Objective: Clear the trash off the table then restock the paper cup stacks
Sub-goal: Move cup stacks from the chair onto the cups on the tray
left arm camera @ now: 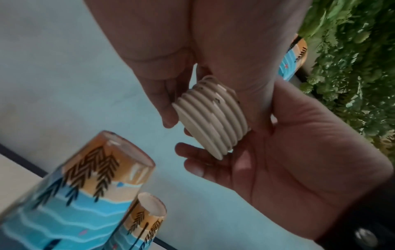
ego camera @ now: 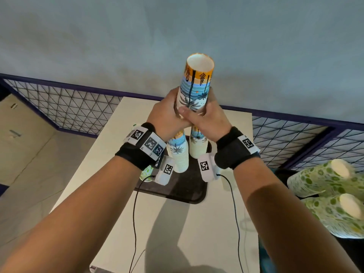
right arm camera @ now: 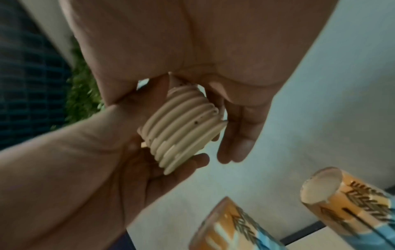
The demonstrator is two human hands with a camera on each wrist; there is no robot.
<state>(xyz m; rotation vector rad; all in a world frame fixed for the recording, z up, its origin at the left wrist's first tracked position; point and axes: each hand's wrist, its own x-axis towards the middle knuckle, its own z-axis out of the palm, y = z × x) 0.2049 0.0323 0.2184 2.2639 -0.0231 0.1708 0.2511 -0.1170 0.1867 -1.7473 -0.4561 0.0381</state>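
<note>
Forearms: nearest the camera, both stretched forward over the surface, each with a black wrist band, white marker tags and a thin black cable.
Left hand (ego camera: 167,113): wrapped round the lower part of the held stack of cups (ego camera: 194,89), fingers curled on its left side.
Right hand (ego camera: 206,119): wrapped round the same stack from the right, thumb laid across the front; both grips closed on it.
Held stack of cups: upside down, bases up, raised above the tray (ego camera: 183,186); rolled rims (left arm camera: 210,116) stick out below between the two palms.
Step in hand: likely the restocking part; no trash seen on the surface.
Next move: probably to lower the held stack straight down over one of the standing stacks (ego camera: 178,152), rims centred on the top base, so that nothing tips.
Surface (ego camera: 177,233): pale, square, with the dark tray carrying two palm-print stacks side by side; part of a green-print cup (ego camera: 146,172) shows beside the left wrist.
Room: grey-blue wall (ego camera: 118,36), dark wire mesh fence (ego camera: 65,109) behind, tiled floor at left.
Spare cups (ego camera: 323,180): green-print sleeves lying on their sides at right, off the surface.
</note>
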